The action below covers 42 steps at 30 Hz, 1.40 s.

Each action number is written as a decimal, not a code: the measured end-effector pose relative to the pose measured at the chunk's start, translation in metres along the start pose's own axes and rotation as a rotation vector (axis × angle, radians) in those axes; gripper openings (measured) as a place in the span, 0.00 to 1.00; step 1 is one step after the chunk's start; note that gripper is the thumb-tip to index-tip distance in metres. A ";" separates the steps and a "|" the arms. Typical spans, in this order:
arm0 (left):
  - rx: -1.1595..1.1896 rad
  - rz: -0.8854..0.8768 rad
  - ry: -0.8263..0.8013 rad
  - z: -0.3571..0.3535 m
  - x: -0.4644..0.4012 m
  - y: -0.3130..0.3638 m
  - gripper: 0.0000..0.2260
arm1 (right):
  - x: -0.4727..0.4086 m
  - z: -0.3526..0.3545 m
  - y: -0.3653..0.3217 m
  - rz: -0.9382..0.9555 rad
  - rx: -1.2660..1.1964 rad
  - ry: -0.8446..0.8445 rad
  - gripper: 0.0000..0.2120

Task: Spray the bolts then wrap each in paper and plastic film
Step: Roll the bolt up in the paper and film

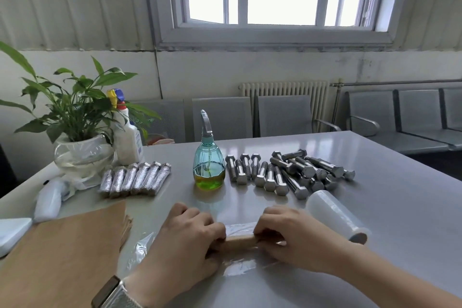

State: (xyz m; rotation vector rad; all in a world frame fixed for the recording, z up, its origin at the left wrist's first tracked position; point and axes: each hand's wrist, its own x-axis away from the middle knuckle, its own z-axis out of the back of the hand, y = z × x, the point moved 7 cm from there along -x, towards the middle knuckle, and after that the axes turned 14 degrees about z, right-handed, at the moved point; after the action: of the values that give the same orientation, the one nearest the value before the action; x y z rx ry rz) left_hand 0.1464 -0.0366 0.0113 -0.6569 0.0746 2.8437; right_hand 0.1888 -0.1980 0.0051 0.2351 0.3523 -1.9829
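Brown paper sheets [62, 245] at bench [400, 207] left; six wrapped bolts [136, 179] behind. Left hand [185, 240] and right hand [292, 235] each grip an end of the paper-wrapped bolt [240, 241] lying on plastic film [240, 266]. Spray bottle [208, 157], bare bolts [290, 172], film roll [335, 215] further right.

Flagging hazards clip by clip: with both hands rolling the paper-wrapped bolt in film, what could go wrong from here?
1. The plastic film under the paper-wrapped bolt looks wrinkled; rolled on by the left hand and right hand, it may crease or bunch.
2. The film roll lies loose on its side near the right forearm; a nudge might set it rolling.
3. The spray bottle stands just beyond the hands; a forward reach could tip it.
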 end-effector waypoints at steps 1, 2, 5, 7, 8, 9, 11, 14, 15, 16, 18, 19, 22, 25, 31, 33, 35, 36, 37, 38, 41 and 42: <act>0.010 -0.008 -0.017 -0.001 0.000 0.000 0.13 | 0.002 -0.002 0.001 0.002 -0.016 0.018 0.07; 0.023 -0.011 -0.033 -0.002 -0.001 0.000 0.13 | 0.004 -0.003 0.002 0.000 -0.035 0.049 0.07; 0.057 0.014 -0.085 -0.003 -0.003 -0.008 0.13 | 0.006 -0.002 0.005 -0.027 -0.099 0.136 0.06; 0.092 0.038 -0.165 -0.005 -0.004 -0.013 0.14 | 0.006 -0.004 0.006 -0.039 -0.124 0.158 0.06; 0.125 0.058 -0.204 -0.008 -0.004 -0.017 0.17 | 0.006 -0.005 0.007 -0.041 -0.125 0.166 0.06; 0.151 0.084 -0.239 -0.010 -0.004 -0.022 0.21 | 0.007 -0.005 0.007 -0.043 -0.121 0.175 0.06; 0.243 0.129 -0.237 -0.005 -0.003 -0.034 0.25 | 0.007 -0.005 0.007 -0.046 -0.117 0.182 0.05; 0.272 0.214 -0.067 0.017 -0.002 -0.053 0.13 | 0.007 -0.003 0.006 -0.050 -0.119 0.185 0.05; 0.228 0.233 -0.032 0.021 -0.002 -0.057 0.11 | 0.007 -0.003 0.006 -0.052 -0.120 0.186 0.05; 0.189 0.242 -0.029 0.022 -0.001 -0.059 0.11 | 0.007 -0.003 0.005 -0.055 -0.119 0.187 0.05; 0.146 0.244 -0.094 0.014 0.000 -0.059 0.10 | 0.007 -0.003 0.004 -0.062 -0.115 0.187 0.05; 0.134 0.240 -0.120 0.010 0.000 -0.057 0.08 | 0.007 -0.003 0.004 -0.066 -0.116 0.187 0.05; 0.090 0.238 -0.157 0.000 -0.001 -0.056 0.09 | 0.007 -0.002 0.003 -0.086 -0.125 0.184 0.04; 0.147 0.248 -0.200 -0.007 0.000 -0.058 0.08 | 0.007 -0.002 0.003 -0.096 -0.133 0.178 0.04; 0.493 0.295 -0.457 -0.010 0.010 -0.068 0.11 | 0.007 0.001 0.001 -0.099 -0.133 0.182 0.04; 0.536 0.292 -0.536 -0.012 0.014 -0.067 0.09 | 0.006 0.000 0.001 -0.102 -0.137 0.177 0.04; 0.536 0.301 -0.538 -0.014 0.012 -0.067 0.03 | 0.007 0.000 0.001 -0.113 -0.145 0.177 0.04; 0.540 0.315 -0.530 -0.015 0.011 -0.067 0.02 | 0.007 0.000 0.001 -0.122 -0.146 0.178 0.04; 0.552 0.337 -0.522 -0.015 0.009 -0.068 0.03 | 0.007 0.000 0.002 -0.128 -0.142 0.178 0.04; 0.569 0.358 -0.518 -0.016 0.008 -0.070 0.04 | 0.007 0.001 0.002 -0.132 -0.139 0.177 0.04; 0.631 0.421 -0.521 -0.017 0.008 -0.075 0.05 | 0.006 0.001 0.000 -0.130 -0.140 0.169 0.04; 0.643 0.445 -0.519 -0.018 0.009 -0.077 0.05 | 0.006 0.001 -0.001 -0.130 -0.141 0.166 0.04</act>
State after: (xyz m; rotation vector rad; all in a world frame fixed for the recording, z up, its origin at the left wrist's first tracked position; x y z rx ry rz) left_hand 0.1635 0.0383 -0.0083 0.2647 1.0999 3.0013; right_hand 0.1856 -0.2031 0.0045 0.2940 0.6259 -2.0613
